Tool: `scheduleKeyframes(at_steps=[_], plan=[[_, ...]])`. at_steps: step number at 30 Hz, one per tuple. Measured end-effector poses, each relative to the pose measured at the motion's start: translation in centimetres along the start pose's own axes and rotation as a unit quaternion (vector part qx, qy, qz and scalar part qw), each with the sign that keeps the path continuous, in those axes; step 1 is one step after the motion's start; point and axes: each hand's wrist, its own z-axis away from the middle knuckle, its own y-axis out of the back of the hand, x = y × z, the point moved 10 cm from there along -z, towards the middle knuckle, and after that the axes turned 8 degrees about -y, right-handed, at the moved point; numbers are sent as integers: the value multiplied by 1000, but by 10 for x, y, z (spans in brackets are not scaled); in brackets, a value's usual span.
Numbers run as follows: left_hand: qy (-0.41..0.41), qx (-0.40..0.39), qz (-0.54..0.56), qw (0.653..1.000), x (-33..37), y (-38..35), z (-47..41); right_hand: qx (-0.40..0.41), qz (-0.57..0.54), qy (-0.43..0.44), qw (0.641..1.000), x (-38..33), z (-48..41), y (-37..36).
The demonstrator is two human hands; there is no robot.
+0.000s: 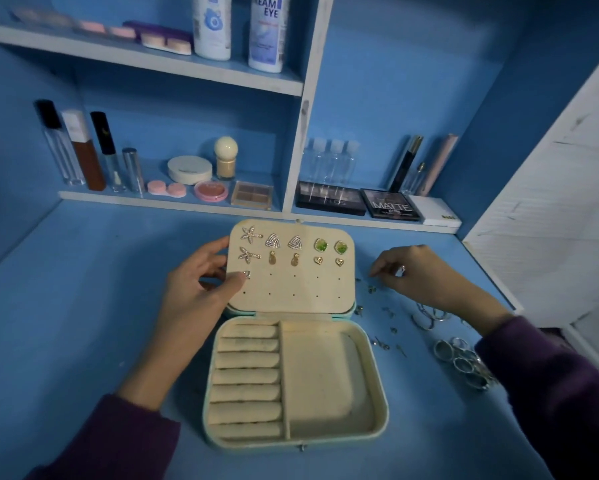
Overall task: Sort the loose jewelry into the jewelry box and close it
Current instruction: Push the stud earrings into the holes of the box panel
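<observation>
Jewelry box (377, 393) lies open mid-tabletop (83, 306), earring panel (291, 292) in the lid tipped back. Top two rows are full; a small stud (246, 274) sits at the first hole of row three.

Left hand (201, 289) grips the panel's left edge, thumb on that stud. Right hand (419, 271) has its fingers curled down over the small loose bits (383, 342) just right of the lid; can't tell if it has pinched one.

Risks:
- A stud with no backing could drop out when the lid shuts.
- The tiny bits are scattered and the light is dim, so a sleeve could sweep them off or one gets missed.
- The lid may flop if the left hand lets go.
- Rings (460, 362) and hoops (428, 317) lie near the right edge, not yet sorted. The ring rolls (246, 375) are empty.
</observation>
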Motion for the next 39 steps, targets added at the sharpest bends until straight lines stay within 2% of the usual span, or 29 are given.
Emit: scheduleKeyframes(at_steps=[10, 39], plan=[[4, 0, 5, 1000, -1, 0, 0, -40, 30, 39, 998, -6, -11, -8], [15, 0, 11, 1000, -2, -1, 0, -35, 33, 49, 998, -2, -15, -10]])
